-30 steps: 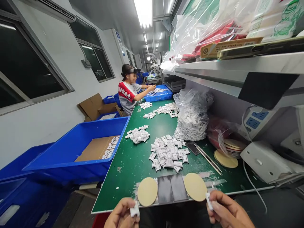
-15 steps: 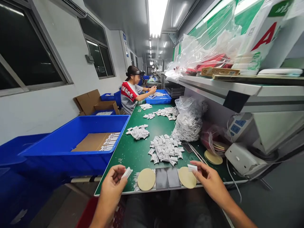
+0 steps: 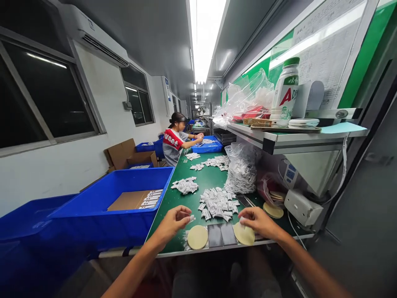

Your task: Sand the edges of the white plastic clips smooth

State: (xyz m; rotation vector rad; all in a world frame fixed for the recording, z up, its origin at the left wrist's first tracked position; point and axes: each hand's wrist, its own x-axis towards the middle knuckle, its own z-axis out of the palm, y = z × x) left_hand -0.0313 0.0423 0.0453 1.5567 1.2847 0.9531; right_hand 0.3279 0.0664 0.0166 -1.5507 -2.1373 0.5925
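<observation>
My left hand (image 3: 175, 221) is pinched on a small white packet (image 3: 190, 218) just above the left tan round pad (image 3: 197, 237) at the front edge of the green table (image 3: 173, 207). Over the right tan round pad (image 3: 245, 234) my right hand (image 3: 257, 220) is closed with a small white piece under its fingers. Between the pads lie two dark grey strips (image 3: 221, 234). A heap of small white packets (image 3: 218, 203) lies just beyond both hands.
A blue bin (image 3: 102, 207) with a cardboard sheet and rows of packets stands left of the table. A clear bag of packets (image 3: 242, 169), more tan discs (image 3: 273, 210) and a white power unit (image 3: 302, 207) are at right. Farther down the table sits another person (image 3: 175, 138).
Both hands have moved forward from below the table edge onto the table by the pads, each still with a small white piece. The camera has tilted upward and back.
</observation>
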